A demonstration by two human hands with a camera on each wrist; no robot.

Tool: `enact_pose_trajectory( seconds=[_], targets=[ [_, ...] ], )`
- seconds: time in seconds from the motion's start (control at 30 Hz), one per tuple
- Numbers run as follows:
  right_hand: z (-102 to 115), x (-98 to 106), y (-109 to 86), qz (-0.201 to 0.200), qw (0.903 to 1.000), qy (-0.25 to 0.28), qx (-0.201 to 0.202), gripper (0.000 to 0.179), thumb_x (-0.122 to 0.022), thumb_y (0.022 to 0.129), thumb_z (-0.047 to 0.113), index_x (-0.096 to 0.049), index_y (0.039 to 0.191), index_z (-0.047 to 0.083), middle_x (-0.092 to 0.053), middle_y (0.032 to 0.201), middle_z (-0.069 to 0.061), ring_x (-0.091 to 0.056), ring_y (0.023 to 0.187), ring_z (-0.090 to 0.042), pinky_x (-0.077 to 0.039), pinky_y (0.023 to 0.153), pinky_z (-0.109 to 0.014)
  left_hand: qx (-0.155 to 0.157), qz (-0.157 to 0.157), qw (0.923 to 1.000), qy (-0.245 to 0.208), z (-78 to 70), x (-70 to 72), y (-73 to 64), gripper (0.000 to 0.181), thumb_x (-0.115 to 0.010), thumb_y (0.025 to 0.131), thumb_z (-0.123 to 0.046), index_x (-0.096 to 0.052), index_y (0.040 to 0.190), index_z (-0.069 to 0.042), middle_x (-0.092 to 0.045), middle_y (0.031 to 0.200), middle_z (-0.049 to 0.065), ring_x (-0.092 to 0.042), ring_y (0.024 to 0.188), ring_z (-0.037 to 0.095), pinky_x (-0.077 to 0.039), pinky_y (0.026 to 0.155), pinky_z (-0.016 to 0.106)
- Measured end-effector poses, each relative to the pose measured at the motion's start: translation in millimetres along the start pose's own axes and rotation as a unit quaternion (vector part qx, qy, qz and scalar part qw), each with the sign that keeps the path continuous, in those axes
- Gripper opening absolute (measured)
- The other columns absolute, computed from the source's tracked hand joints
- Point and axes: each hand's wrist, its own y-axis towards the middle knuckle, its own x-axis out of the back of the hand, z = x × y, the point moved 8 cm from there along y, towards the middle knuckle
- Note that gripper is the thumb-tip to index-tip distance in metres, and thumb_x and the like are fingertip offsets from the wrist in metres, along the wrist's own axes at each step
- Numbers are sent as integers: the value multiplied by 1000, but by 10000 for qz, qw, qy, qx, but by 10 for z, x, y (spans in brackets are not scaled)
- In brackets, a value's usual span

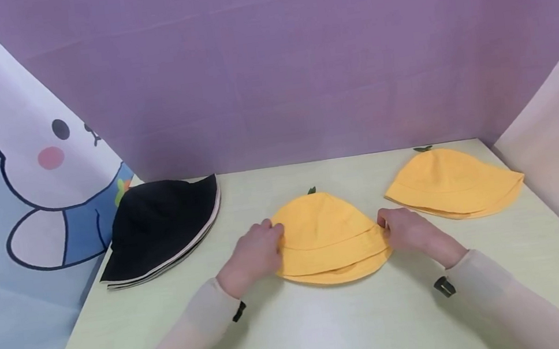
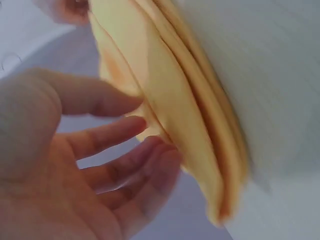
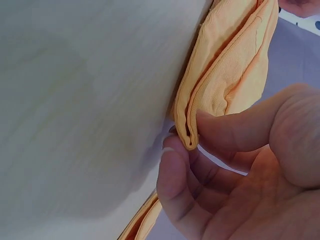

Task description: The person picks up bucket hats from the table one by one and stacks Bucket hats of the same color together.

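Note:
A yellow bucket hat (image 1: 324, 224) lies folded flat at mid-table, a green leaf tip on its crown. My left hand (image 1: 260, 252) is at its left side; in the left wrist view, the thumb and curled fingertips (image 2: 142, 125) pinch the cloth by the crown. At the opposite end, my right hand (image 1: 417, 233) pinches the brim corner between thumb and fingers. The right wrist view shows the doubled brim edge (image 3: 189, 135) caught in that pinch. What the fingertips do behind the cloth is partly hidden.
A second yellow hat (image 1: 453, 185) with a leaf tip lies flattened at the back right. Black hats (image 1: 160, 227) with pale brim edges, seemingly stacked, lie at the left edge of the pale table (image 1: 320, 332). A purple cloth (image 1: 298, 67) hangs behind.

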Motion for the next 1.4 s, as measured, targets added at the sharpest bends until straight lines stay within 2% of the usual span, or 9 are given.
enact_pose_trajectory(
  seconds=[0.1,0.2,0.37,0.6,0.7,0.9,1.03,1.2,1.4],
  targets=[
    [-6,3,-12,-17,10000,-17,-9,10,-54,95,2,-60,103,4,-59,84,-6,-52,67,-20,-42,57,-32,65,341,9994,6,-109,-69,33,26,-64,89,-10,-61,115,-9,-49,97,7,-47,80,26,-43,59,36],
    [-22,3,-23,-11,10000,-2,-35,9,-55,95,3,-60,103,4,-59,84,-6,-52,67,-20,-43,58,-32,267,584,9979,5,-95,-114,65,28,-65,89,-13,-60,116,-14,-47,100,4,-46,82,26,-41,63,36],
    [-82,49,-50,0,9998,185,-29,7,-61,96,8,-62,102,5,-59,83,-4,-52,69,-19,-44,60,-33,366,774,9963,-101,-34,-172,124,28,-65,87,-13,-59,114,-17,-46,100,2,-45,82,26,-39,66,36],
    [-173,327,-75,-165,9984,377,387,15,-67,96,18,-64,98,4,-61,80,-3,-53,67,-17,-44,60,-33,326,873,9956,106,-77,-195,155,43,-65,86,-16,-58,128,-18,-47,107,4,-45,87,26,-41,69,39],
    [-211,462,-21,-334,9983,190,446,17,-66,95,18,-64,99,1,-63,83,-5,-54,69,-19,-45,62,-35,367,882,9954,118,-73,-189,159,42,-68,84,-18,-58,125,-18,-48,105,3,-45,87,26,-41,69,39],
    [-340,590,173,-605,9973,-424,35,19,-61,96,16,-63,99,-2,-63,88,-12,-55,73,-23,-46,64,-38,380,880,9953,99,-68,-183,167,36,-70,80,-20,-58,114,-19,-47,100,2,-46,85,26,-41,69,40],
    [-395,577,286,-789,9918,-1000,-97,17,-60,95,16,-62,94,0,-59,87,-13,-55,75,-27,-46,63,-43,421,916,9948,156,-81,-176,172,40,-73,79,-21,-58,116,-18,-47,102,2,-46,87,27,-42,71,42],
    [-450,480,396,-631,9883,-1378,-186,15,-58,94,15,-60,89,1,-58,88,-14,-54,75,-30,-46,64,-45,432,958,9943,184,-90,-188,178,42,-73,79,-21,-58,118,-18,-47,102,2,-47,89,27,-43,72,42],
    [-407,419,472,-677,9817,-1775,121,9,-59,93,6,-64,92,-1,-57,83,-13,-54,72,-29,-48,66,-45,441,913,9946,201,-69,-190,178,40,-73,78,-22,-58,115,-19,-47,101,2,-47,88,26,-43,72,42]
  ],
)
